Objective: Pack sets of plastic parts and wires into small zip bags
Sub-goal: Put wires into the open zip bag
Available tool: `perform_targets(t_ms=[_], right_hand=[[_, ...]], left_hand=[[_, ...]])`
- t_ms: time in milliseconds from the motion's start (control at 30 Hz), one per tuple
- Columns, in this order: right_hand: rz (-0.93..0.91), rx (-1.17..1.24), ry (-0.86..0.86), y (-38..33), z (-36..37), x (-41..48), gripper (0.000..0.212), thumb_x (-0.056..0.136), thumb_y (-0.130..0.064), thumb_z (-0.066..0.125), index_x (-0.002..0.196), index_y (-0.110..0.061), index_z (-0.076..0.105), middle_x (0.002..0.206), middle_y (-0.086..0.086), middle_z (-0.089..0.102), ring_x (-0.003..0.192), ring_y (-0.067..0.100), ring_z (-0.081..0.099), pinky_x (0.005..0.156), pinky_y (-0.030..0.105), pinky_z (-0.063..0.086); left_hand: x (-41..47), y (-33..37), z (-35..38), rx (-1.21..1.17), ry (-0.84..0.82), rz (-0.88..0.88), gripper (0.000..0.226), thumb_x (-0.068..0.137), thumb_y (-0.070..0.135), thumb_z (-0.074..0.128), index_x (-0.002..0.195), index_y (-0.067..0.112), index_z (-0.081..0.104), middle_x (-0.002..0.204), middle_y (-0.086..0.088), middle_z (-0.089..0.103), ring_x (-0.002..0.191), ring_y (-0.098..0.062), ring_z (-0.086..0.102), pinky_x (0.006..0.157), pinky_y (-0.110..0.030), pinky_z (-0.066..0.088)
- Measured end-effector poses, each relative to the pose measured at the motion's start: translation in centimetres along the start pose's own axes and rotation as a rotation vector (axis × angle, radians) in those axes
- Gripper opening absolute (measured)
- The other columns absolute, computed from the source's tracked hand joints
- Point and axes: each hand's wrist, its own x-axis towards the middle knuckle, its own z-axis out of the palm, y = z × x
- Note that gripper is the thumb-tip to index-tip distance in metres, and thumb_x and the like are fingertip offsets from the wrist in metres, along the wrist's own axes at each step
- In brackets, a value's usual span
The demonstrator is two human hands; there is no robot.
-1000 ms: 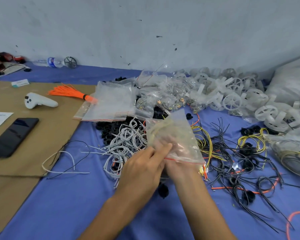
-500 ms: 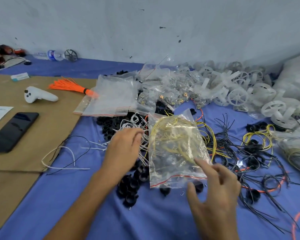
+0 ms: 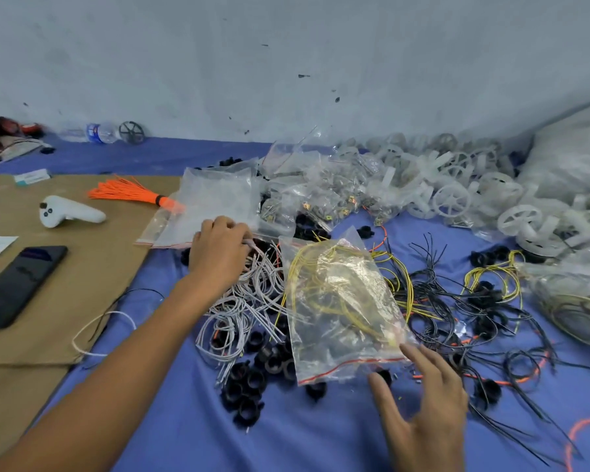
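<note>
A clear zip bag with a red seal and yellow wires inside lies on the blue cloth over the wire piles. My right hand hovers just below its lower right corner, fingers spread and holding nothing. My left hand reaches over the pile of grey-white wires, its fingers curled and pinching the end of one wire near the stack of empty zip bags. Black plastic rings lie in a heap under and in front of the bag.
Black, yellow and orange wires sprawl to the right. White plastic wheels and filled bags pile up at the back. On the cardboard at left lie a phone, a white controller and an orange wire bundle.
Both hands let go of the bag, which now lies on the piles. My left hand moved up and left to the grey wires; my right hand drew back below the bag.
</note>
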Motion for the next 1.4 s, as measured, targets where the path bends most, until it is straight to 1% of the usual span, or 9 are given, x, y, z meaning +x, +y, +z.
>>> perform_targets(t_ms=[267,367,433,600,733,900,1100,1200,1400], right_hand=[[0.101,0.092,-0.044,0.7,-0.3,-0.8,0.052,0.075,-0.012,0.081,0.121,-0.029,0.063,0.134,0.0,0.044,0.12,0.022,0.046,0.093,0.028,0.041],[0.149,0.25,-0.01,0.5,-1.0,-1.1,0.041,0.08,-0.016,0.074,0.113,-0.033,0.058,0.107,-0.011,0.058,0.092,0.011,0.058,0.077,0.01,0.042],[0.176,0.371,-0.073,-0.2,-1.0,-1.6,0.025,0.082,-0.028,0.071,0.105,-0.035,0.062,0.094,-0.009,0.066,0.081,0.009,0.063,0.073,0.012,0.046],[0.201,0.527,-0.311,-1.9,-1.1,-2.4,0.014,0.085,-0.042,0.065,0.095,-0.034,0.07,0.083,-0.006,0.069,0.07,0.007,0.064,0.069,0.019,0.051],[0.407,0.86,-0.453,-2.9,-1.5,-2.5,0.029,0.082,-0.037,0.067,0.11,-0.036,0.07,0.083,0.01,0.068,0.06,0.015,0.06,0.053,0.032,0.052],[0.631,0.947,-0.222,-1.6,-2.8,-2.5,0.013,0.089,-0.014,0.062,0.087,-0.01,0.074,0.07,0.017,0.065,0.05,0.02,0.056,0.038,0.028,0.045],[0.929,1.022,-0.339,-1.0,-2.6,-2.2,0.017,0.097,-0.001,0.047,0.099,-0.002,0.064,0.067,0.017,0.067,0.044,0.018,0.055,0.037,0.025,0.047],[0.911,1.021,-0.383,-1.8,-1.3,-1.5,0.019,0.097,0.0,0.049,0.104,-0.01,0.064,0.075,0.014,0.07,0.051,0.017,0.057,0.041,0.027,0.05],[0.642,0.66,-0.368,-2.4,0.9,-0.7,0.01,0.092,-0.013,0.06,0.088,-0.021,0.06,0.053,0.007,0.055,0.043,0.017,0.049,0.04,0.029,0.043]], left_hand=[[-1.6,-0.2,-6.9,-0.206,0.223,-0.035,0.021,0.099,0.028,0.057,0.112,0.018,0.069,0.107,-0.007,0.07,0.1,-0.03,0.059,0.082,-0.042,0.047],[-4.5,1.1,-8.9,-0.44,0.092,-0.021,0.021,0.096,0.039,0.061,0.109,0.028,0.072,0.083,0.007,0.07,0.079,-0.016,0.062,0.071,-0.035,0.047],[-7.3,3.4,-9.4,-0.637,-0.09,0.035,0.018,0.092,0.044,0.061,0.104,0.035,0.072,0.074,0.009,0.068,0.068,-0.007,0.061,0.068,-0.034,0.048],[-12.5,8.0,-7.8,-0.581,-0.071,0.109,0.023,0.095,0.037,0.061,0.116,0.039,0.069,0.089,0.026,0.068,0.079,0.006,0.06,0.072,-0.015,0.042],[-16.0,11.0,-6.7,-0.759,-0.269,0.233,0.028,0.096,0.043,0.056,0.121,0.038,0.067,0.102,0.024,0.069,0.088,0.002,0.066,0.083,-0.024,0.051],[-17.6,12.2,-4.5,-0.627,-0.338,0.364,0.041,0.097,0.058,0.038,0.136,0.047,0.046,0.108,0.018,0.06,0.104,0.001,0.058,0.094,-0.024,0.044],[-16.6,11.2,-2.2,-0.272,-0.142,0.379,0.05,0.081,0.026,0.076,0.129,0.026,0.058,0.104,0.004,0.054,0.094,-0.019,0.055,0.086,-0.026,0.042],[-16.3,11.2,-1.9,-0.319,-0.05,0.371,0.02,0.09,0.025,0.064,0.109,0.027,0.064,0.092,0.007,0.058,0.083,-0.018,0.061,0.074,-0.03,0.048],[-16.6,12.0,-2.2,-0.358,-0.046,0.398,0.02,0.093,0.033,0.052,0.108,0.029,0.063,0.09,0.009,0.058,0.078,-0.018,0.063,0.065,-0.034,0.054]])
